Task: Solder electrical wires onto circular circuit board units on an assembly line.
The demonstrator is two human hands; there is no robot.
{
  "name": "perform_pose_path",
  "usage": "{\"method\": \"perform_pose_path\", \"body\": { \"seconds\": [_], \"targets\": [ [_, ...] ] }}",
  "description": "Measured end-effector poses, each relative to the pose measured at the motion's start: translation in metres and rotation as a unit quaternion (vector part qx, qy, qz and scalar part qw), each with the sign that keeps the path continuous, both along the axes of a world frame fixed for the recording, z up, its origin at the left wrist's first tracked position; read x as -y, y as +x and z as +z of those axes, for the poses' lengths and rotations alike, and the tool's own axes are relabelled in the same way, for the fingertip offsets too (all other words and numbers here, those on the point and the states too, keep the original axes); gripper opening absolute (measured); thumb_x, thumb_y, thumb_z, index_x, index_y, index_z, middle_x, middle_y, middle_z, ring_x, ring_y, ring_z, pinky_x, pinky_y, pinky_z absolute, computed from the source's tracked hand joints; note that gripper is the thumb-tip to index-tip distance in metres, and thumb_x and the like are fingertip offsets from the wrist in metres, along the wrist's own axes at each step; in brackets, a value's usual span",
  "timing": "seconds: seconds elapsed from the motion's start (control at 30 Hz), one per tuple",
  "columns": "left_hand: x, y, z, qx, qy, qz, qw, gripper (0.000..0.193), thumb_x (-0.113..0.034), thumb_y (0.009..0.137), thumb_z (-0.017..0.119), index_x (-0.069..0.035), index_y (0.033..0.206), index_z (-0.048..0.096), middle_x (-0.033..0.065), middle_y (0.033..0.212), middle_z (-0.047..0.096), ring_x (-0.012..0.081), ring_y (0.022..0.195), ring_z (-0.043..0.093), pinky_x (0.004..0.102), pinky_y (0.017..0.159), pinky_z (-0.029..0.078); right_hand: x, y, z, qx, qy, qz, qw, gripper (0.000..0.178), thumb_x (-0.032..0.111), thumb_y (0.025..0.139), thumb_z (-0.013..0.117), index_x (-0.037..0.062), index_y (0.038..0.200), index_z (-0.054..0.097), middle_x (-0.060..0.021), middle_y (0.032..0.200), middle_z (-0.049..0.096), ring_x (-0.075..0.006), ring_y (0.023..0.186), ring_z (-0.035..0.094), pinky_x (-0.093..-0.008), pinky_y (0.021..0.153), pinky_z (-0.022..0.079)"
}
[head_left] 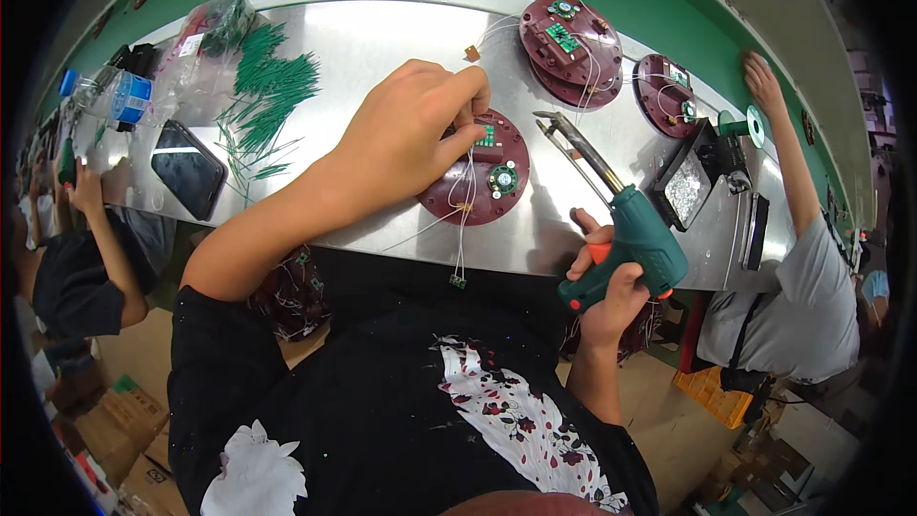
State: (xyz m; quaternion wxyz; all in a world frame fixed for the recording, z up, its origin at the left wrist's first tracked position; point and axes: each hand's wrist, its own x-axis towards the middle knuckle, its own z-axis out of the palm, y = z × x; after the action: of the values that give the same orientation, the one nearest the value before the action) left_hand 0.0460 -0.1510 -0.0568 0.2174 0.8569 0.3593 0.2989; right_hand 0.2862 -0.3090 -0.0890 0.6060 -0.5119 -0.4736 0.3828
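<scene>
My right hand grips a green soldering gun by its handle, with a finger near the orange trigger. The gun's long metal tip points up and left, to the right of a round maroon plastic disc. That disc lies near the bench's front edge and carries a small green circuit board and a round speaker. Over the board, my left hand has thumb and fingers pinched together; what they hold is hidden. White wires run from the disc over the edge to a tiny board.
More maroon discs with boards and wires lie at the back right. Green wire pieces, a phone and a bottle are on the left. At right stand a black tray and a wire spool. Other people work on both sides.
</scene>
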Motion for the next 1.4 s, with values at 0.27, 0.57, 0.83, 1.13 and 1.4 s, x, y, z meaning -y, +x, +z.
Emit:
{"method": "perform_pose_path", "body": {
  "seconds": [0.27, 0.57, 0.83, 1.13, 1.4],
  "targets": [
    [0.004, 0.006, 0.001, -0.022, 0.036, -0.046, 0.998, 0.017, -0.007, 0.086, 0.068, -0.006, 0.093, 0.053, 0.0069, 0.074, 0.063, 0.0287, 0.078, 0.064, 0.0437, 0.099, 0.049, 0.013, 0.019, -0.009, -0.014, 0.027, -0.011, 0.999, 0.065, 0.054, 0.103, 0.048, -0.0104, 0.116, 0.052, -0.0125, 0.090, 0.059, -0.0175, 0.062, 0.059, -0.0558, 0.100, 0.050],
    [0.012, 0.005, 0.006, -0.057, 0.088, -0.109, 0.989, 0.017, -0.008, 0.088, 0.067, -0.005, 0.096, 0.053, 0.0074, 0.077, 0.063, 0.0283, 0.078, 0.065, 0.0463, 0.106, 0.047, 0.021, 0.023, -0.006, -0.016, 0.030, -0.022, 0.999, 0.067, 0.054, 0.102, 0.049, -0.0102, 0.123, 0.050, -0.0136, 0.096, 0.060, -0.0171, 0.061, 0.060, -0.0534, 0.099, 0.050],
    [0.020, -0.018, 0.020, -0.046, 0.036, -0.109, 0.992, 0.020, -0.010, 0.085, 0.070, -0.006, 0.100, 0.058, 0.0082, 0.088, 0.065, 0.0288, 0.087, 0.063, 0.0422, 0.101, 0.046, 0.020, 0.026, -0.007, -0.011, 0.053, -0.024, 0.998, 0.067, 0.055, 0.102, 0.049, -0.0091, 0.124, 0.050, -0.0134, 0.099, 0.060, -0.0157, 0.060, 0.059, -0.0528, 0.100, 0.050],
    [0.037, -0.023, 0.006, -0.025, -0.029, -0.034, 0.999, 0.012, -0.007, 0.081, 0.074, -0.006, 0.090, 0.066, 0.0084, 0.107, 0.066, 0.0281, 0.103, 0.060, 0.0373, 0.092, 0.046, 0.019, 0.029, -0.008, -0.024, 0.036, -0.029, 0.999, 0.065, 0.054, 0.102, 0.049, -0.0086, 0.120, 0.052, -0.0141, 0.099, 0.060, -0.0158, 0.060, 0.058, -0.0460, 0.092, 0.054],
    [0.042, -0.015, 0.006, -0.013, 0.014, -0.020, 1.000, 0.012, -0.010, 0.081, 0.074, -0.006, 0.086, 0.064, 0.0066, 0.101, 0.065, 0.0265, 0.097, 0.060, 0.0356, 0.087, 0.044, 0.023, 0.031, -0.005, -0.016, 0.052, -0.032, 0.998, 0.064, 0.054, 0.103, 0.048, -0.0084, 0.118, 0.052, -0.0145, 0.097, 0.060, -0.0160, 0.059, 0.057, -0.0443, 0.089, 0.055]
  ]
}}
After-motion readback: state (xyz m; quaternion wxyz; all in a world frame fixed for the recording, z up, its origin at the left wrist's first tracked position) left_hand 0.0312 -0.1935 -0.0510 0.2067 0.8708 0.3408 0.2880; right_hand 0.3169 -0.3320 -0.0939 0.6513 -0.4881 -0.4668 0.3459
